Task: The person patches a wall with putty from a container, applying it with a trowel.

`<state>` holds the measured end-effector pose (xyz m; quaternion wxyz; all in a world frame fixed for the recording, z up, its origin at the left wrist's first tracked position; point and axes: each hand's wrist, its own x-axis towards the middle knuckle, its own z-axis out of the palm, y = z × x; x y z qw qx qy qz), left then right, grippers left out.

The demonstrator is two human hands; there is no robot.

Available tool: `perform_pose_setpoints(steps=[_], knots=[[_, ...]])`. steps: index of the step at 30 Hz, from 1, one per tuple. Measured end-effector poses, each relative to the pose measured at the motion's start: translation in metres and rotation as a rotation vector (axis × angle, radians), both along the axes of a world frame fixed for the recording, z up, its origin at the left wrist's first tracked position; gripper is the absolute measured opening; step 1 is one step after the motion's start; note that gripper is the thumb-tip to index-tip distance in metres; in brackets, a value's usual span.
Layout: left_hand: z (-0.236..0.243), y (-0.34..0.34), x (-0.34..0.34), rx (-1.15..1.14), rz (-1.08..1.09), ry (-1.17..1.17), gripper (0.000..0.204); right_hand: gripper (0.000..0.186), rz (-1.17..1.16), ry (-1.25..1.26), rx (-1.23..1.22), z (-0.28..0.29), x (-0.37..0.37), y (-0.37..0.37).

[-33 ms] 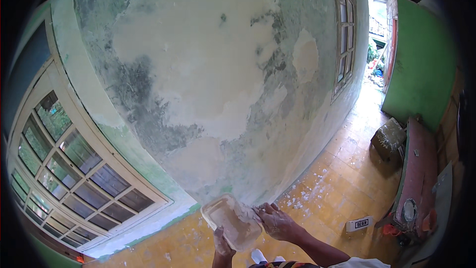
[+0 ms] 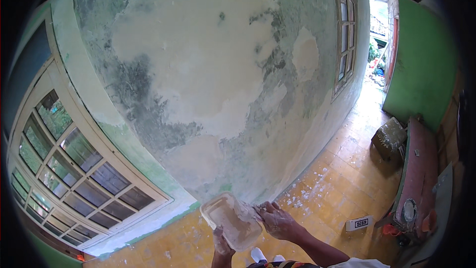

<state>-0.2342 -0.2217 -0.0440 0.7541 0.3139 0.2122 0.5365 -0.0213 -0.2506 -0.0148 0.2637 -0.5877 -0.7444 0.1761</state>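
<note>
My left hand [image 2: 221,242] grips the near left side of a shallow pale plastic tray [image 2: 210,212] smeared with beige putty. At the tray's right rim, my right hand [image 2: 278,225] is closed on a thin, putty-coated tool, mostly hidden by fingers and paste, so I cannot make out what it is. Both hands are dusted with pale material. Beyond them rises a mottled green wall [image 2: 198,69] with large cream patches of filler.
A paned white door [image 2: 82,178] is left; a window [image 2: 345,37] and bright opening [image 2: 377,59] are right. A dusty box [image 2: 388,139], reddish board [image 2: 420,178] and small white block [image 2: 358,223] lie right. Pale flakes litter the tiled floor [image 2: 322,188].
</note>
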Motion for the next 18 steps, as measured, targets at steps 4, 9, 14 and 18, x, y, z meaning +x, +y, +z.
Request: perform_pose_setpoints(steps=[4, 9, 14, 18], knots=[[0.010, -0.027, 0.008, 0.029, 0.035, -0.105, 0.080, 0.039, 0.037, -0.012, -0.021, -0.002, 0.012, -0.023], [0.015, -0.049, 0.009, -0.017, 0.069, -0.242, 0.075, 0.028, 0.034, 0.217, -0.117, -0.005, 0.026, -0.037], [0.015, -0.059, 0.008, -0.037, 0.136, -0.262, 0.071, 0.020, -0.081, 0.477, -0.268, -0.008, 0.048, -0.048], [0.018, -0.063, 0.008, -0.057, 0.136, -0.250, 0.071, 0.019, -0.123, 1.095, -0.267, -0.007, 0.060, -0.058]])
